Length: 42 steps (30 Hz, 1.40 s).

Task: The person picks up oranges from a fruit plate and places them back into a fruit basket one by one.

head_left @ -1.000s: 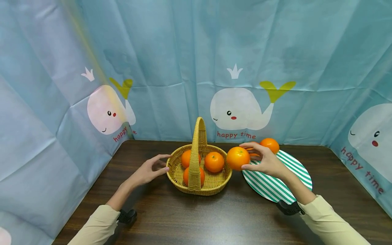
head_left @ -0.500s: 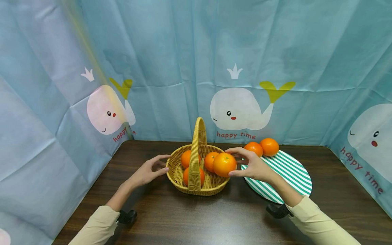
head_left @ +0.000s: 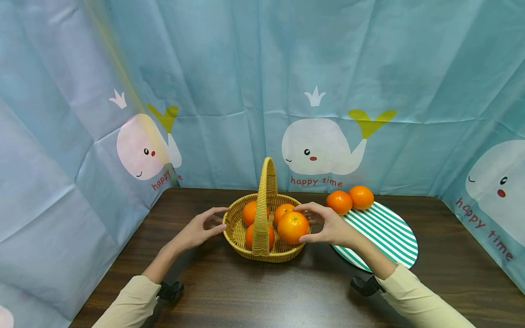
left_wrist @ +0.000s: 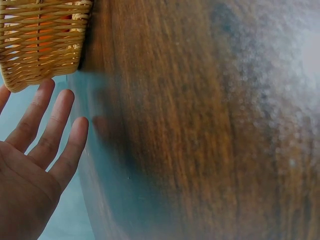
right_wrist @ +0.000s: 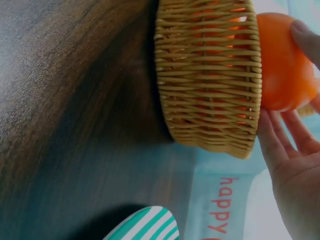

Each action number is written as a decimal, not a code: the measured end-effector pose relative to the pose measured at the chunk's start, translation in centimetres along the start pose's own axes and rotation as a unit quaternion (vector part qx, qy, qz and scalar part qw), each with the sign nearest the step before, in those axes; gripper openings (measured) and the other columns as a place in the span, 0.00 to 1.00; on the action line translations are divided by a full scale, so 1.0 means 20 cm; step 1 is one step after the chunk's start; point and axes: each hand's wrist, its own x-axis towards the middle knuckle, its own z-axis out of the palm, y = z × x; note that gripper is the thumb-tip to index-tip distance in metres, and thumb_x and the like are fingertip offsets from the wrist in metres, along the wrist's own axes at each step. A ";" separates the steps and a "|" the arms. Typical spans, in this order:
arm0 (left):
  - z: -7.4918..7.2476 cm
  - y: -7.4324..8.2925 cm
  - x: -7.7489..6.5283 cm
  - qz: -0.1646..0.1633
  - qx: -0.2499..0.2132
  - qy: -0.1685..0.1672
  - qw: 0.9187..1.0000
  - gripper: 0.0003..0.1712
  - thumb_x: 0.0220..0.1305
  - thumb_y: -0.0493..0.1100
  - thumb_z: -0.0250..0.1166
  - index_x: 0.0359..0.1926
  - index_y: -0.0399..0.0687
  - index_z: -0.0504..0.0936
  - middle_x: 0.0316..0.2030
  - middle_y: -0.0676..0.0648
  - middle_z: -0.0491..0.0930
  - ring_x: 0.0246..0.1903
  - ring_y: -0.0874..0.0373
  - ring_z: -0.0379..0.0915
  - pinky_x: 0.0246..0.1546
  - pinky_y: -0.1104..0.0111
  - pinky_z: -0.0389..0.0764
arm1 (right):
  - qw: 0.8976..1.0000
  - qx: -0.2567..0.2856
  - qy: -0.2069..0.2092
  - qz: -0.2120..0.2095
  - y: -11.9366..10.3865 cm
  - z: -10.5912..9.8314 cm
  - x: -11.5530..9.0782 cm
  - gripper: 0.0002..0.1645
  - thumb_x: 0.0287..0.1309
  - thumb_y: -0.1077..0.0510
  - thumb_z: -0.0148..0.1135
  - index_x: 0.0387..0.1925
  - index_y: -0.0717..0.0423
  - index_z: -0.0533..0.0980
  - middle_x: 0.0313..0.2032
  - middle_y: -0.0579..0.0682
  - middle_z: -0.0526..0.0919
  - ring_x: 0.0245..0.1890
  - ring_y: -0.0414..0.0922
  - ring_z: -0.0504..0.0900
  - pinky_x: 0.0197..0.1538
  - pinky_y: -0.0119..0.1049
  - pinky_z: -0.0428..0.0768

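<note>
Orange point(head_left: 293, 227) pinched in the right hand point(head_left: 334, 226), at the basket's point(head_left: 283, 258) right rim! Three oranges point(head_left: 248, 212) sit inside the basket; the left hand point(head_left: 200, 230), fingers loose and gripping nothing, is at its left rim. Loading looks over half done: this one to release, then two oranges point(head_left: 339, 202) right of the basket.

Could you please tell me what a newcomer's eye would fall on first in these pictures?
Probably the bright orange that the right hand holds over the right side of the wicker basket. Next, perhaps, the two oranges at the back of the striped mat on the right, or the white whale on the blue curtain behind.
</note>
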 end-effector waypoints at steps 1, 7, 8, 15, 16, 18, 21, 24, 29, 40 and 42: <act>0.00 0.00 0.00 0.001 0.000 0.000 1.000 0.32 0.73 0.46 0.65 0.74 0.49 0.67 0.55 0.40 0.79 0.51 0.47 0.80 0.45 0.65 0.81 | 1.000 -0.001 -0.001 -0.001 0.00 0.00 0.00 0.39 0.51 0.66 0.80 0.64 0.59 0.73 0.59 0.55 0.76 0.56 0.57 0.79 0.54 0.46 0.80; 0.00 0.00 0.00 0.002 0.003 0.002 1.000 0.32 0.73 0.47 0.65 0.74 0.50 0.68 0.55 0.41 0.80 0.51 0.49 0.80 0.45 0.65 0.81 | 1.000 -0.006 0.006 -0.007 0.01 -0.03 -0.01 0.33 0.52 0.66 0.78 0.59 0.64 0.75 0.55 0.64 0.78 0.51 0.66 0.78 0.52 0.51 0.80; 0.00 0.00 0.00 0.001 0.003 0.002 1.000 0.32 0.73 0.47 0.65 0.74 0.50 0.68 0.55 0.41 0.80 0.51 0.49 0.80 0.45 0.65 0.81 | 1.000 -0.008 0.010 -0.007 0.00 -0.04 -0.01 0.31 0.53 0.66 0.78 0.59 0.63 0.76 0.54 0.66 0.78 0.51 0.67 0.78 0.52 0.52 0.80; 0.00 0.01 0.01 -0.002 0.001 0.000 1.000 0.32 0.73 0.47 0.66 0.73 0.49 0.68 0.54 0.42 0.80 0.51 0.49 0.80 0.45 0.65 0.81 | 1.000 -0.019 0.024 -0.001 0.01 -0.10 -0.08 0.26 0.57 0.68 0.75 0.56 0.61 0.78 0.50 0.64 0.80 0.47 0.62 0.82 0.49 0.55 0.81; 0.00 0.01 0.01 -0.002 0.002 0.000 1.000 0.32 0.73 0.47 0.65 0.73 0.49 0.68 0.54 0.42 0.80 0.51 0.49 0.80 0.45 0.65 0.81 | 1.000 -0.018 0.024 -0.002 0.01 -0.11 -0.09 0.25 0.57 0.68 0.74 0.56 0.63 0.77 0.50 0.65 0.80 0.47 0.61 0.83 0.49 0.56 0.81; -0.01 0.01 0.01 -0.002 0.003 -0.001 1.000 0.32 0.73 0.47 0.65 0.73 0.49 0.68 0.54 0.41 0.80 0.51 0.49 0.80 0.45 0.65 0.81 | 0.999 -0.019 0.028 0.004 0.02 -0.14 -0.11 0.25 0.57 0.69 0.74 0.56 0.66 0.77 0.50 0.64 0.80 0.47 0.59 0.83 0.50 0.56 0.80; -0.01 0.01 0.01 -0.001 0.007 0.000 1.000 0.32 0.73 0.47 0.65 0.74 0.49 0.68 0.55 0.41 0.80 0.51 0.48 0.80 0.45 0.65 0.81 | 0.999 -0.026 0.038 0.019 0.02 -0.18 -0.15 0.24 0.58 0.68 0.74 0.55 0.64 0.78 0.50 0.62 0.81 0.47 0.58 0.83 0.50 0.56 0.80; 0.00 0.01 0.00 0.000 0.013 0.002 1.000 0.32 0.73 0.47 0.65 0.74 0.49 0.68 0.55 0.41 0.80 0.51 0.48 0.80 0.45 0.65 0.81 | 0.998 -0.036 0.046 0.032 0.03 -0.21 -0.19 0.23 0.58 0.67 0.74 0.55 0.59 0.79 0.49 0.57 0.82 0.47 0.58 0.83 0.51 0.54 0.80; 0.00 0.01 0.00 0.002 0.015 0.002 1.000 0.32 0.74 0.47 0.65 0.74 0.50 0.68 0.55 0.41 0.80 0.51 0.49 0.80 0.45 0.64 0.81 | 0.997 -0.047 0.056 0.037 0.05 -0.27 -0.26 0.22 0.58 0.68 0.73 0.54 0.60 0.79 0.48 0.55 0.83 0.47 0.61 0.82 0.50 0.48 0.81; 0.00 0.00 -0.01 0.006 0.004 0.003 1.000 0.32 0.73 0.46 0.65 0.73 0.48 0.68 0.56 0.38 0.79 0.52 0.46 0.79 0.46 0.63 0.81 | 0.995 -0.071 0.065 0.030 0.06 -0.34 -0.35 0.21 0.59 0.70 0.71 0.54 0.63 0.78 0.47 0.57 0.83 0.45 0.61 0.83 0.48 0.44 0.83; 0.00 0.00 0.00 0.003 0.005 0.003 1.000 0.32 0.73 0.46 0.65 0.73 0.49 0.68 0.56 0.39 0.79 0.52 0.46 0.80 0.46 0.63 0.81 | 0.995 -0.075 0.066 0.030 0.06 -0.35 -0.37 0.21 0.59 0.70 0.71 0.54 0.62 0.79 0.47 0.59 0.82 0.44 0.61 0.83 0.47 0.43 0.83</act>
